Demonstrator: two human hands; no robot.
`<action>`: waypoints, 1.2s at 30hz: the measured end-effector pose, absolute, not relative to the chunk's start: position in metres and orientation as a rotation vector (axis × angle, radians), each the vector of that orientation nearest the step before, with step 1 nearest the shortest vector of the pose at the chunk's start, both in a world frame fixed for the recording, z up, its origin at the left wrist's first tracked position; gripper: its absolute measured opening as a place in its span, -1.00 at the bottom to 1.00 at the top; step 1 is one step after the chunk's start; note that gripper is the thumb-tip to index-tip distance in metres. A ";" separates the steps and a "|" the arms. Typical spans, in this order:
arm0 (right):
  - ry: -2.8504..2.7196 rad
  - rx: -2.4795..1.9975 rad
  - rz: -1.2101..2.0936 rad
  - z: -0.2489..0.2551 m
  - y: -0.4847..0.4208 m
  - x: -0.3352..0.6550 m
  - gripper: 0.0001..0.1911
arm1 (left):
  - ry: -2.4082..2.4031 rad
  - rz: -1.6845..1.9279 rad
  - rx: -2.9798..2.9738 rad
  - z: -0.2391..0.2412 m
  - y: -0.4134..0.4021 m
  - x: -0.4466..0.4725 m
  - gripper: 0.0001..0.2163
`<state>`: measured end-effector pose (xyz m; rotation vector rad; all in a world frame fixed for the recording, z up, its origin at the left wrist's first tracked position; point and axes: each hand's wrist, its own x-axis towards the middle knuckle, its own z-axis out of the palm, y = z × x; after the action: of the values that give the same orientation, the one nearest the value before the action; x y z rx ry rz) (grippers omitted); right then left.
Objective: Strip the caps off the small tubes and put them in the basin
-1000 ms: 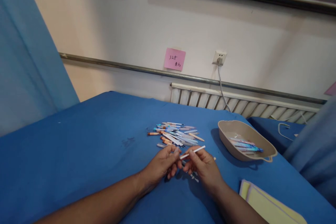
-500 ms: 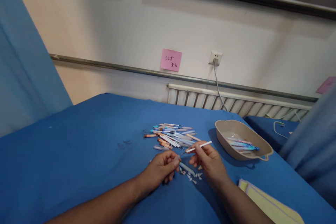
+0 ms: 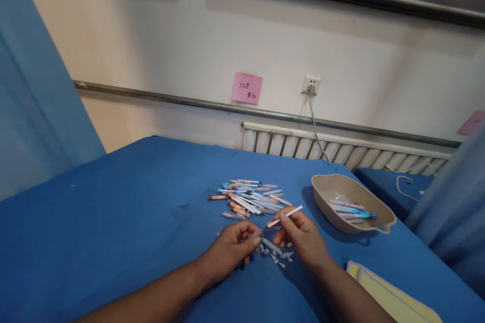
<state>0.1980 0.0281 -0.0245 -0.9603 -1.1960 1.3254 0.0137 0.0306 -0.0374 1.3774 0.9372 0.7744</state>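
Observation:
My right hand pinches a white pen refill between thumb and fingers. The refill slants down to the left, its thin tip close to my left fingers; whether it touches them I cannot tell. My left hand is closed on a pale, translucent pen part, mostly hidden by the fingers. Just right of those fingers is a light blue pen barrel, its left end near them. Small white pen tips lie scattered below it. Behind both hands spreads a pile of pens and white refills.
A beige basin holding several pens stands to the right. A folded yellow cloth lies at the front right. Blue cloth covers the table. A radiator and a plugged-in cable are at the wall behind.
The white refill in my right hand has moved slightly left and down, its tip nearer my left fingers. The view has shifted a little; the pile and basin stay put.

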 end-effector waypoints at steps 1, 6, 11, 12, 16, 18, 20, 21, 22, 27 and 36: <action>-1.198 -0.969 1.327 -0.024 0.028 0.198 -0.56 | 0.935 0.772 1.376 -0.037 0.031 0.014 -0.74; -1.193 -0.996 1.308 -0.023 0.027 0.199 -0.55 | 0.921 0.788 1.365 -0.037 0.030 0.014 -0.73; -1.201 -0.960 1.311 -0.026 0.028 0.198 -0.57 | 0.935 0.795 1.358 -0.037 0.029 0.014 -0.74; -1.207 -0.961 1.316 -0.026 0.028 0.198 -0.57 | 0.933 0.797 1.360 -0.037 0.029 0.014 -0.74; -1.239 -0.969 1.329 -0.029 0.028 0.197 -0.56 | 0.934 0.799 1.366 -0.039 0.029 0.014 -0.73; -1.255 -0.958 1.330 -0.031 0.028 0.196 -0.57 | 0.934 0.794 1.372 -0.040 0.029 0.014 -0.73; -1.278 -0.947 1.328 -0.033 0.028 0.195 -0.57 | 0.927 0.782 1.381 -0.040 0.029 0.014 -0.73; -1.292 -0.946 1.323 -0.034 0.028 0.194 -0.58 | 0.920 0.774 1.384 -0.040 0.029 0.014 -0.73; -1.304 -0.950 1.313 -0.034 0.027 0.193 -0.59 | 0.912 0.768 1.386 -0.040 0.029 0.013 -0.72; -1.346 -0.973 1.266 -0.039 0.024 0.184 -0.59 | 0.864 0.720 1.379 -0.040 0.029 0.014 -0.69; -1.229 -1.001 1.104 -0.029 0.024 0.191 -0.60 | 0.764 0.617 1.142 -0.035 0.028 0.015 -0.63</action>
<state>0.1913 0.0235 -0.0295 -1.0014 -1.2288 1.1038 0.0152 0.0280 -0.0351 1.1424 0.7637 0.6171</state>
